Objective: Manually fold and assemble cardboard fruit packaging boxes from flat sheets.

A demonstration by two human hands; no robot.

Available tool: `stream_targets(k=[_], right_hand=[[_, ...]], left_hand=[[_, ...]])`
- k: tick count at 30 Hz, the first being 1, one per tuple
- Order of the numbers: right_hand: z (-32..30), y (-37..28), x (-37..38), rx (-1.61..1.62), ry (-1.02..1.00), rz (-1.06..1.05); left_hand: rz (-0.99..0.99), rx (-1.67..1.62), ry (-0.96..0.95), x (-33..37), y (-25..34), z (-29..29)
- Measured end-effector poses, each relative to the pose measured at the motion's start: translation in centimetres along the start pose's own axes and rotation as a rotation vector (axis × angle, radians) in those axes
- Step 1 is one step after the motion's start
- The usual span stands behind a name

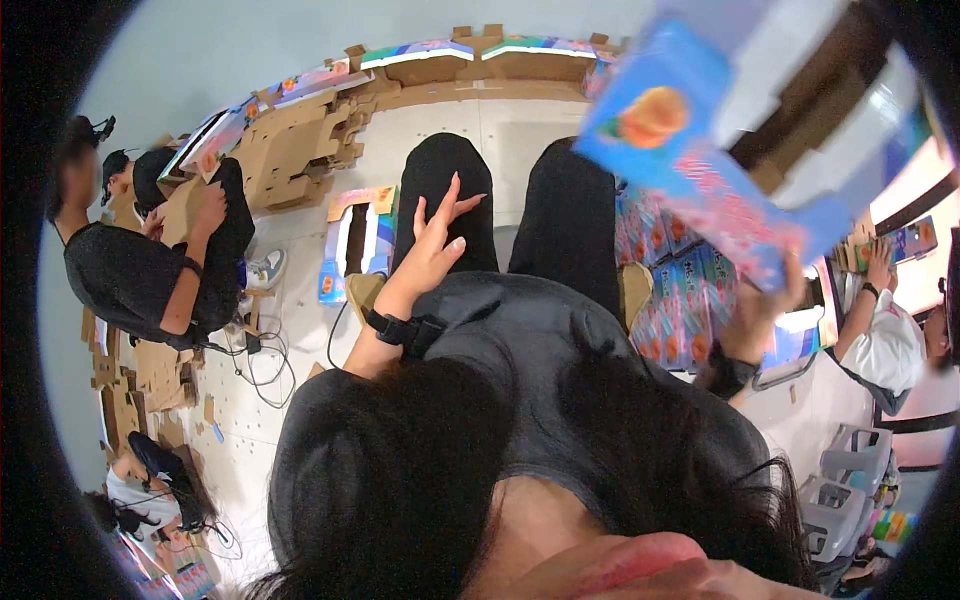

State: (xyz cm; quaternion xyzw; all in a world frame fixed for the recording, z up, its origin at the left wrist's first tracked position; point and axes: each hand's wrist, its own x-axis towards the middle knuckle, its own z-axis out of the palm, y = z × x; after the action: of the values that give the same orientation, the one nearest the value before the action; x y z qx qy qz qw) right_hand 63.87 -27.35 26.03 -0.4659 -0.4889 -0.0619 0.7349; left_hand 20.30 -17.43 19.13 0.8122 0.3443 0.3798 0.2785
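Note:
My right hand [785, 295] is raised at the right, its fingers closed on the lower edge of a blue printed cardboard display box [655, 70]. The box has an orange fruit picture and a wide cut-out opening with brown board inside; motion blurs it. Over my left thigh is my left hand [437, 240], fingers spread, holding nothing. A similar cut-out display box [330, 268] stands on the floor beside my left leg. Below the raised box, rows of small printed packs [680, 320] sit to the right of my legs, partly hidden by it.
Flattened brown cardboard [290, 150] is piled at the far left, with more display boxes [420, 52] along the wall. A person in black [130, 260] sits at the left. At the right a person in white [885, 345] works. Grey stools [855, 460] and loose cables [265, 375] are on the floor.

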Motion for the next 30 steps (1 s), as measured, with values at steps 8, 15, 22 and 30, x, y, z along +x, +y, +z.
stream_targets(k=[8, 15, 22, 30], right_hand=[[-14.0, -8.6, 3.4, 0.547, 0.180, 0.518], [-14.5, -9.5, 2.7, -0.001, 0.315, 0.457], [-19.8, -6.0, 3.1, 0.564, 0.107, 0.913], [-16.5, -7.5, 0.9, 0.557, 0.390, 1.185]], left_hand=[[-0.115, 0.029, -0.069, 0.3, 0.3, 0.0], [-0.120, 0.068, -0.072, -0.2, 0.5, -0.2], [-0.093, 0.096, -0.057, 0.2, 0.8, -0.1], [-0.094, 0.227, -0.087, 0.3, 1.0, -0.1]])
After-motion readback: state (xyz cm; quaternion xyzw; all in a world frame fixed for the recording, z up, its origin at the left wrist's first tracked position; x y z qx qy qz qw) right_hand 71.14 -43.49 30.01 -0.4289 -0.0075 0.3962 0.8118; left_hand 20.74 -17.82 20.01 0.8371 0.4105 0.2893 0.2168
